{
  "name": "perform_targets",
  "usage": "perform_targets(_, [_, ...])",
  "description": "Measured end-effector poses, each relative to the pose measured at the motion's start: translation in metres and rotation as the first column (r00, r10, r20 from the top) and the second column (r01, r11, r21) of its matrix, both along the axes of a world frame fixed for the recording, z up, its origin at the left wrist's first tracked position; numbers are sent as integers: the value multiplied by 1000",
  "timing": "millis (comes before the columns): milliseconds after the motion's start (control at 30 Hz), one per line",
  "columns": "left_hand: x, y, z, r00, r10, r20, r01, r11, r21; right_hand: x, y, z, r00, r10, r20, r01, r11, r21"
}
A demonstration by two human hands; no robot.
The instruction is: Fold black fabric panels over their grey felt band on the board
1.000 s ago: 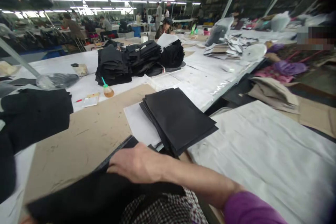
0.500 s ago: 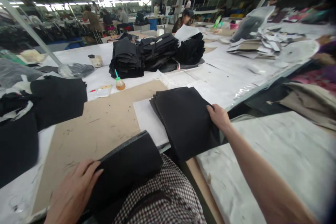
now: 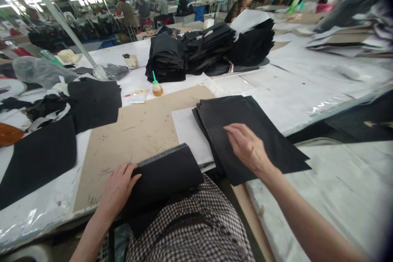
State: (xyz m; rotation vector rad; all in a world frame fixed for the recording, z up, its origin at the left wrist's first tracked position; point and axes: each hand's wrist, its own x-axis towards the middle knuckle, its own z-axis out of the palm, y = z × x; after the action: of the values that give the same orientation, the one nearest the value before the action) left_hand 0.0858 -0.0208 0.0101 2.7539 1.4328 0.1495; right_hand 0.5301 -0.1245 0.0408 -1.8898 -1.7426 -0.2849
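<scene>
- The left hand (image 3: 119, 184) lies at the left end of the folded black material (image 3: 168, 172), its fingers at the upper edge and its thumb on the dark face; whether they pinch it, I cannot tell.
- The right hand (image 3: 249, 147) is over the stack of black sheets (image 3: 273, 143), palm down, fingers bent and close together; whether it touches or grips the top sheet cannot be told.
- The folded black material sits in front of the person, at the near edge of the brown board (image 3: 138, 127), beside the checked cloth (image 3: 190, 229) over the lap.
- The stack of black sheets lies to its right, slightly fanned, partly covering a white sheet (image 3: 190, 131); its near corners extend past the table edge, one over the pale covered surface (image 3: 353, 196).
- Beyond the brown board stands a small bottle (image 3: 157, 89) with a green spout, amber liquid inside.
- Thick black bundles (image 3: 208, 51) lie farther back on the white-covered table (image 3: 307, 77).
- More black pieces (image 3: 95, 100) lie to the left.
</scene>
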Motion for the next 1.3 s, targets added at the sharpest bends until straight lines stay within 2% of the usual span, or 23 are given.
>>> perform_targets(33, [-2, 2, -3, 999, 20, 50, -19, 1000, -23, -27, 3, 1, 984, 166, -58, -167, 986, -10])
perform_targets(67, [-4, 3, -4, 994, 48, 100, -43, 998, -49, -53, 5, -1, 945, 313, -97, -317, 948, -24])
perform_targets(133, [-10, 5, -6, 976, 113, 184, -93, 989, -117, -99, 11, -10, 868, 484, -115, -493, 867, -71])
perform_targets(200, [-21, 8, -6, 955, 184, 234, -148, 975, -164, -132, 15, -22, 857, 503, -110, -514, 849, -121])
perform_targets(267, [-36, 10, -2, 936, 250, 248, -225, 966, -124, -150, 17, -33, 883, 458, -104, -469, 867, -166])
perform_targets(333, [-45, 10, 5, 931, 276, 237, -281, 960, -12, -155, 17, -39, 895, 437, -91, -446, 871, -205])
perform_targets(400, [-37, 6, 14, 947, 227, 228, -244, 968, 51, -154, 16, -42, 891, 447, -78, -452, 861, -233])
perform_targets(500, [10, -5, 23, 954, 54, 295, -48, 998, -27, -152, 15, -43, 883, 462, -84, -468, 850, -243])
perform_targets(567, [52, -10, 20, 932, -45, 359, 68, 996, -52, -152, 14, -43, 887, 451, -104, -462, 856, -233])
perform_targets(633, [86, -11, 11, 923, -78, 377, 91, 996, -17, -153, 13, -44, 890, 439, -120, -455, 863, -221])
perform_targets(700, [106, -10, -1, 933, -70, 354, 68, 998, 20, -153, 13, -44, 893, 431, -130, -449, 866, -218])
perform_targets(833, [112, -6, -14, 947, -43, 320, 33, 999, 38, -153, 13, -45, 900, 410, -148, -434, 876, -212])
perform_targets(1000, [112, -6, -13, 938, -7, 348, -6, 999, 37, -152, 14, -45, 902, 399, -162, -427, 880, -209])
perform_targets(1300, [114, -6, -11, 935, -43, 353, 36, 999, 27, -155, 15, -44, 922, 349, -166, -378, 905, -194])
